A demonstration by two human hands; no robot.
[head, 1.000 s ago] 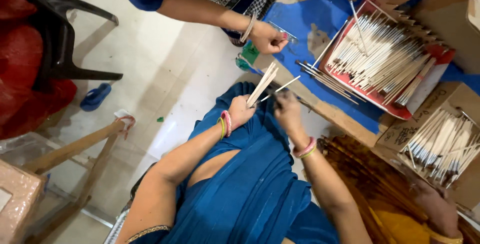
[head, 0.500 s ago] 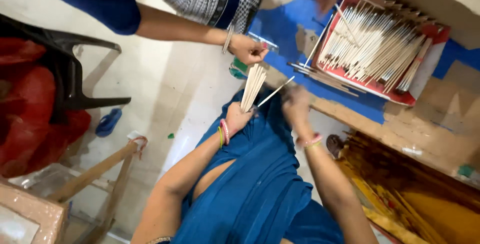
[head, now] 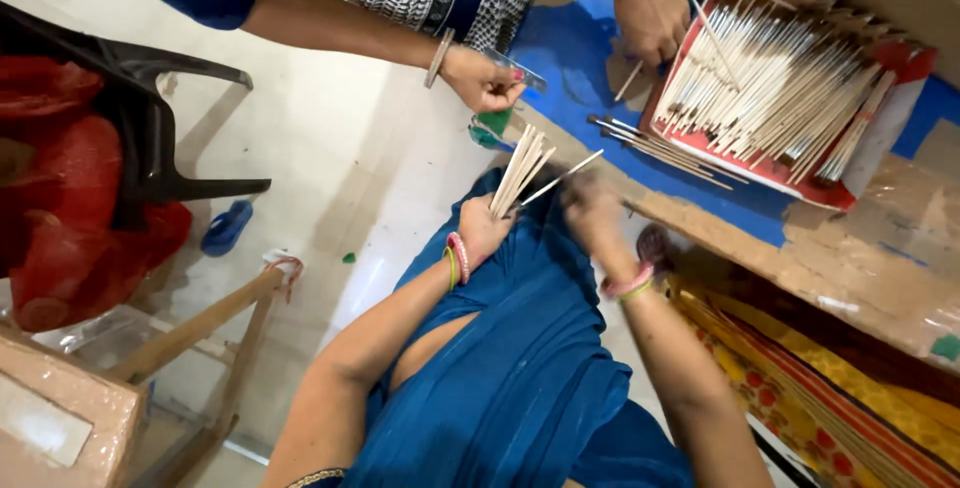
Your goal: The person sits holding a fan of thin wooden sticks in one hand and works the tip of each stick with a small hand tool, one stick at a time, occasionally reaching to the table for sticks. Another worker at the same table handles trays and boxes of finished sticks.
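My left hand (head: 484, 228) is closed around a bunch of thin pale sticks (head: 520, 170) that fan upward over my blue lap. My right hand (head: 592, 210) is blurred, just right of the bunch, and touches one stick that juts out toward it; its grip is unclear. Beyond them, a red tray (head: 898, 126) full of similar pale sticks (head: 770, 78) rests on a blue sheet (head: 570, 58) on the table. Another person's hand (head: 484, 79) holds a small clear packet above my sticks, and a second hand of theirs (head: 650, 14) rests by the tray.
A dark plastic chair (head: 150, 128) with red cloth (head: 60, 208) stands at left. A wooden frame (head: 200, 328) and a cardboard box (head: 50, 418) sit lower left. A blue slipper (head: 226, 228) lies on the pale floor. Patterned red and yellow fabric (head: 830, 388) lies at lower right.
The view has shifted left and down. My left hand keeps the stick bunch raised. My right hand has come in toward the bunch. The other person's far hand has reached the red tray.
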